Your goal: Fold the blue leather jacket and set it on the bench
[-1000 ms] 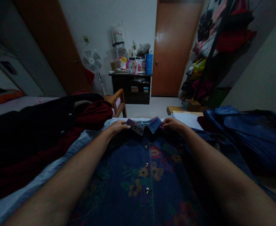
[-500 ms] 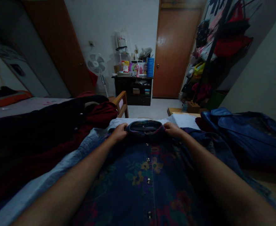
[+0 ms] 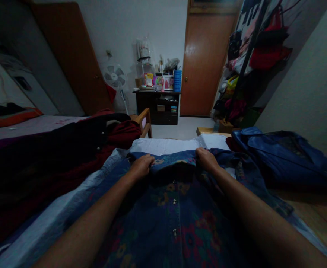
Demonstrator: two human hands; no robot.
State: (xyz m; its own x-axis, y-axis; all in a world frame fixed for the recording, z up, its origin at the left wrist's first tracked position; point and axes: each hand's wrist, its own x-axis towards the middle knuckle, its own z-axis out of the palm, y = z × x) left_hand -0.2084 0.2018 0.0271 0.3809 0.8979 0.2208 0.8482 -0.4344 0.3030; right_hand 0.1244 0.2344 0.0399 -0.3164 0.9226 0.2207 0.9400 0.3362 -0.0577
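A dark blue denim shirt (image 3: 155, 216) with a flower print and a row of metal buttons lies spread in front of me, its collar end away from me. My left hand (image 3: 143, 165) is closed on the cloth at the left side of the collar. On the collar's right side, my right hand (image 3: 206, 158) pinches the cloth in the same way. Between the hands the collar is folded over towards me. A white cloth (image 3: 166, 146) lies under the shirt's far edge. The shirt's right sleeve end spreads out beyond my right forearm.
To the left lie a black garment (image 3: 54, 149) and dark red cloth (image 3: 124, 134). A folded blue denim garment (image 3: 281, 149) rests at the right on a wooden surface (image 3: 317, 216). Farther off stand a wooden chair (image 3: 146, 124), a fan (image 3: 115, 76), and a dark cabinet (image 3: 149, 106).
The collar stood up as an open ring before; now it is folded down towards me. Both hands have stayed at its two sides, and the shirt has shifted slightly towards me.
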